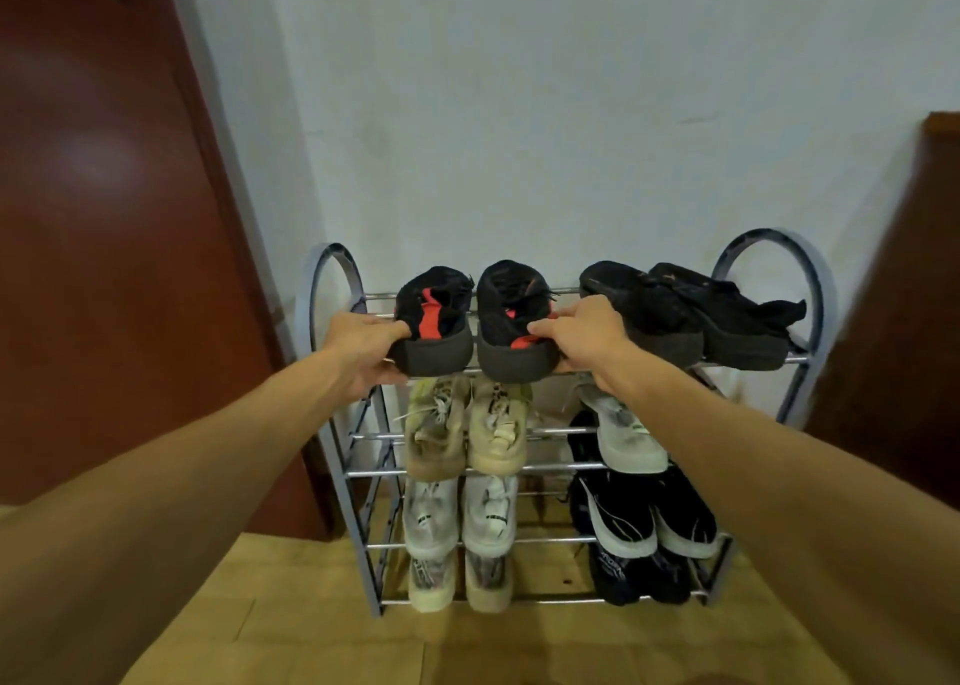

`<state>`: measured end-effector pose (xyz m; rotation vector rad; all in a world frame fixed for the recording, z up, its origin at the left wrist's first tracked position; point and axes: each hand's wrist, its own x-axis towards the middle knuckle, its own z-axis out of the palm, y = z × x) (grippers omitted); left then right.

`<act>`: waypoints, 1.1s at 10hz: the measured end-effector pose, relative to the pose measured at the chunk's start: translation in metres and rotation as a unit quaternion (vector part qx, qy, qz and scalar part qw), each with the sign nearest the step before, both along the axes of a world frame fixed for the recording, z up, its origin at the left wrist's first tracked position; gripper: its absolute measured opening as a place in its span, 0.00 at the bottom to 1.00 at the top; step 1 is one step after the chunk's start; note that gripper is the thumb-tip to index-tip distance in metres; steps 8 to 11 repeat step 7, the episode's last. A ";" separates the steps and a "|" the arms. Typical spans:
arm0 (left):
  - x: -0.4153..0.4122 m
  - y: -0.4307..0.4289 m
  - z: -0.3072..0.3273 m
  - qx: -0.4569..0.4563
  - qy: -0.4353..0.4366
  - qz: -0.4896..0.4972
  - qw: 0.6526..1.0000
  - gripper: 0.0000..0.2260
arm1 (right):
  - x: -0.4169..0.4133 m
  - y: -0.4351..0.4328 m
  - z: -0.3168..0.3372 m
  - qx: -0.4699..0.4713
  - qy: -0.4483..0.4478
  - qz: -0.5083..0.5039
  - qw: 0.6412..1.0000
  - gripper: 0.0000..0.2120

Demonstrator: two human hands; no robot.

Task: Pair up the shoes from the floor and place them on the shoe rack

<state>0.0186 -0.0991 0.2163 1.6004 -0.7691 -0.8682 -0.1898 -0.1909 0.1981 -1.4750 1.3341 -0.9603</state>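
Two black shoes with red lining sit side by side on the top tier of the metal shoe rack point(769, 253), heels toward me. My left hand point(363, 346) grips the heel of the left black-and-red shoe point(436, 321). My right hand point(587, 333) holds the heel of the right black-and-red shoe point(511, 321). A pair of plain black shoes point(685, 315) rests on the same tier at the right.
Lower tiers hold beige sneakers point(467, 430), a pale grey sneaker point(628, 435), white sneakers point(460, 513), black-and-white sneakers point(649, 518) and more pairs at the bottom. A dark red door point(104, 217) stands left, dark furniture point(914, 295) right, wooden floor point(311, 606) below.
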 end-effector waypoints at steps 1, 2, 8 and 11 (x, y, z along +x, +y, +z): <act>0.011 0.005 -0.001 0.035 -0.037 -0.030 0.998 0.05 | 0.003 0.003 0.001 -0.013 0.045 0.011 0.999 0.11; 0.012 0.011 0.003 0.072 -0.092 -0.043 0.992 0.02 | 0.002 0.011 0.012 -0.016 0.104 0.036 0.994 0.18; -0.053 0.122 0.049 -0.023 -0.182 -0.178 0.967 0.13 | -0.089 0.150 0.057 -0.060 0.192 0.098 0.975 0.14; -0.053 0.122 0.049 -0.023 -0.182 -0.178 0.967 0.13 | -0.089 0.150 0.057 -0.060 0.192 0.098 0.975 0.14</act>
